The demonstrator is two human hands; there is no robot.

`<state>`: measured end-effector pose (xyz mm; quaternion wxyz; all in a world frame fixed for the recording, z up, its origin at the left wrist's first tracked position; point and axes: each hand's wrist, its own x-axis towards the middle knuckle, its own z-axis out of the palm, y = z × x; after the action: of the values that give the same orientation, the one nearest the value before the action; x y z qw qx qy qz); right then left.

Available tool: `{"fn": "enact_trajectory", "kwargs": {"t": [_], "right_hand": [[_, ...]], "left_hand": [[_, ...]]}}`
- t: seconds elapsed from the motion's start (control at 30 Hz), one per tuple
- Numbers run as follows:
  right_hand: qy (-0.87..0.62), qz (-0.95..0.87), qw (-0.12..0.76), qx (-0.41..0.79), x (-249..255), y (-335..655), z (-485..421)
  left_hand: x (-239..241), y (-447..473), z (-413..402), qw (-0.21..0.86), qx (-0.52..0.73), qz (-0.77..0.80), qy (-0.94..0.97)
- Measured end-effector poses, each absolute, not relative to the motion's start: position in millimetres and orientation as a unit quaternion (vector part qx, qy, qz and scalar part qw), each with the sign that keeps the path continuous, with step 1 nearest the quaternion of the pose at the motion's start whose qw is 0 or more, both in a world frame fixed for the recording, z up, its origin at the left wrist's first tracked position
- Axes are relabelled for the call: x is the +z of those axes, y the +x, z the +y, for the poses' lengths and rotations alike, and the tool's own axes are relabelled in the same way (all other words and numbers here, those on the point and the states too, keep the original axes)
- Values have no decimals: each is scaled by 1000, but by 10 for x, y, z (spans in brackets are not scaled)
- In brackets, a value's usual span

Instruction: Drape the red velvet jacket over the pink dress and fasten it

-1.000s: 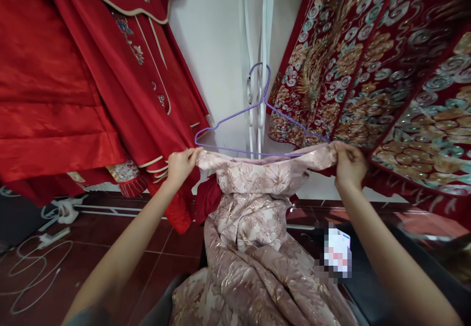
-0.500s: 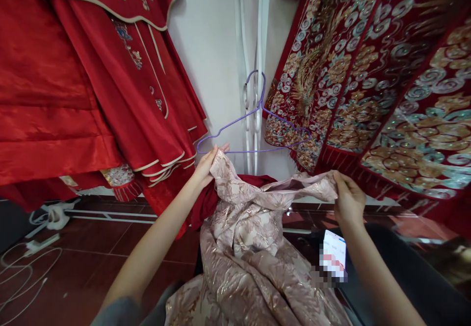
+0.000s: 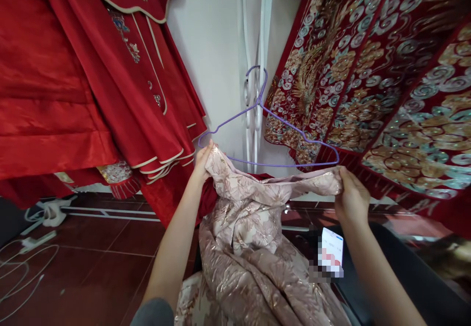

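Note:
A pale pink brocade garment (image 3: pixel 250 228) hangs from both my hands and trails down towards me. My left hand (image 3: pixel 203 160) pinches its left top corner, right at the left end of a purple wire hanger (image 3: pixel 272 135). My right hand (image 3: pixel 351 198) is closed on the right top corner, just below the hanger's right end. The hanger's hook is up against a white upright fitting (image 3: pixel 253 46) on the wall. A dark red cloth (image 3: pixel 209 198) shows behind the pink garment.
Red satin robes (image 3: pixel 84 86) hang at the left. Dark red embroidered garments (image 3: pixel 368 81) hang at the right. White cables and a power strip (image 3: pixel 33 240) lie on the red tiled floor (image 3: pixel 110 257). A phone (image 3: pixel 329 255) rests on a dark surface at the lower right.
My left hand went from level with the right up to the hanger's left end, carrying the garment's corner. My right hand dropped below the hanger's right end, and the top edge now slants.

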<state>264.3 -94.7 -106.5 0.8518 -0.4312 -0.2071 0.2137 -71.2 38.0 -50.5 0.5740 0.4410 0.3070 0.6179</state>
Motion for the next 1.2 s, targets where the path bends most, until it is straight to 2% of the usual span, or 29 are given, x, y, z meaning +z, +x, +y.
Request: {"fn": "enact_trajectory", "kwargs": {"t": [0.17,0.27,0.4,0.57,0.67,0.8,1.03,1.2], "right_hand": [[-399,-199,873,200,-891,2638,-890],[-423,-225,871,109,-782,2675,-804],[-501,-371,782,-5,-517,2677,-651],[-512,-511,690,-19,-128,2499,-371],[-513,-591,621,-42,-65,2404,-262],[-517,-625,581,-71,-149,2362,-231],[-510,-602,611,-66,-215,2415,-177],[-506,-604,613,-60,-161,2537,-173]], "left_hand": [[-450,-771,388,553,617,313,464],[-450,-764,382,546,619,325,462],[-477,-715,363,550,614,333,457],[-503,-633,312,570,606,324,449],[-480,-605,277,550,619,324,458],[-428,-729,218,478,617,339,526],[-452,-1544,142,246,629,436,594],[-341,-1708,138,213,605,427,638]]}}
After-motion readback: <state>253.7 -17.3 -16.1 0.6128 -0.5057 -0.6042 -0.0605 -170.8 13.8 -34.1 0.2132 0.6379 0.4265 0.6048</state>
